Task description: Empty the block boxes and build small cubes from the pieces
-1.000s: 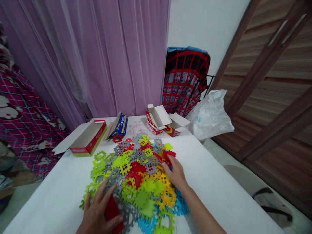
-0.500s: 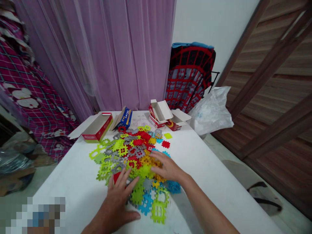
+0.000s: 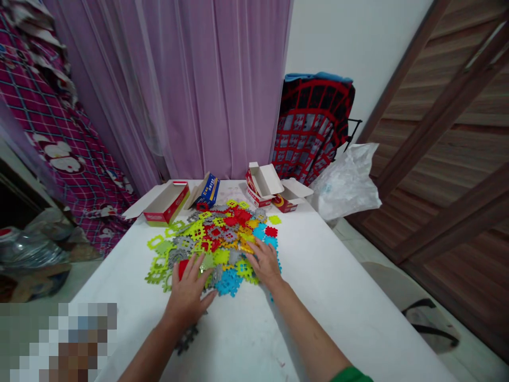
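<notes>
Plastic pieces point(image 3: 220, 257) lie under both hands point(image 3: 185, 294) point(image 3: 268, 268), fingers point(image 3: 197, 267) spread

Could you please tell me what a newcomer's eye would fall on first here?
Probably the heap of bright, notched pieces on the white table, with the left hand and right hand at its near side. Behind the table hangs a purple curtain; a crumpled whitish bag sits near its far right corner.

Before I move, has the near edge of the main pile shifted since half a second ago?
Yes. The near edge of the main pile has moved away from the camera, closer to the blue box.
</notes>
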